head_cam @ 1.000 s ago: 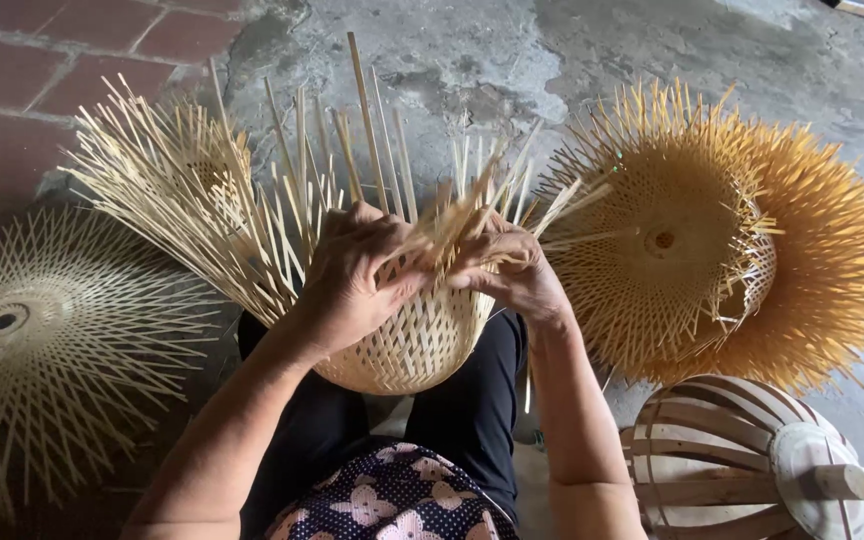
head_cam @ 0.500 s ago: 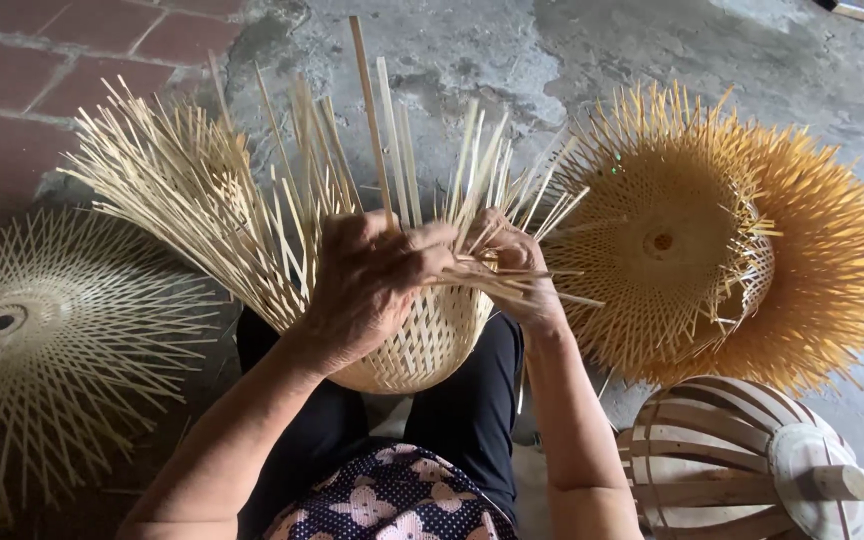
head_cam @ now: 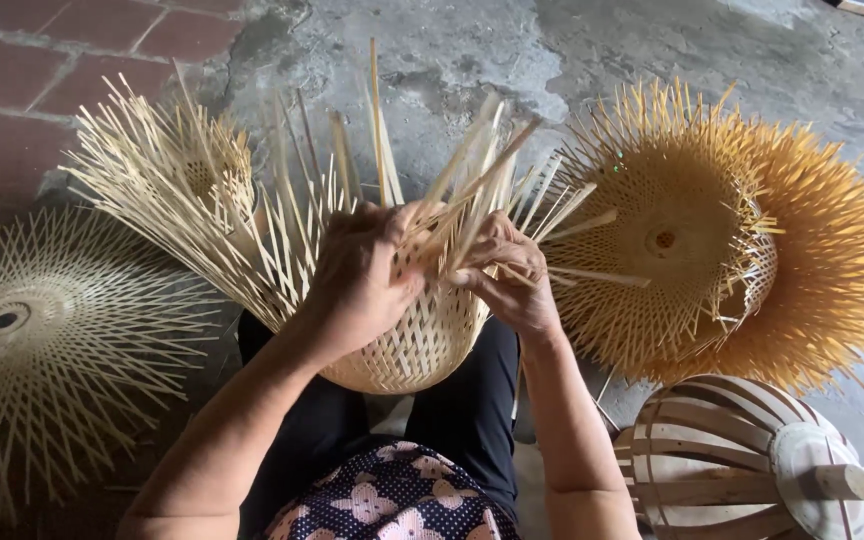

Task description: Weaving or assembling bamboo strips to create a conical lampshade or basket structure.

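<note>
Sitting on the person's lap, dome-side toward the body, the half-woven bamboo basket (head_cam: 407,335) has its loose strips (head_cam: 452,190) fanning up and away from the hands toward the concrete floor (head_cam: 472,60), long axis running roughly lap-to-floor. Left hand (head_cam: 357,285) is curled over the rim's left part, fingers closed on a bunch of strips; right hand (head_cam: 512,275) touches the rim just beside it, pinching a few strips between thumb and fingers. Both hands sit on the work, about equally near; flat woven disc (head_cam: 22,330) far left, golden woven shades (head_cam: 712,240) right, wooden slatted form (head_cam: 742,460) lower right.
</note>
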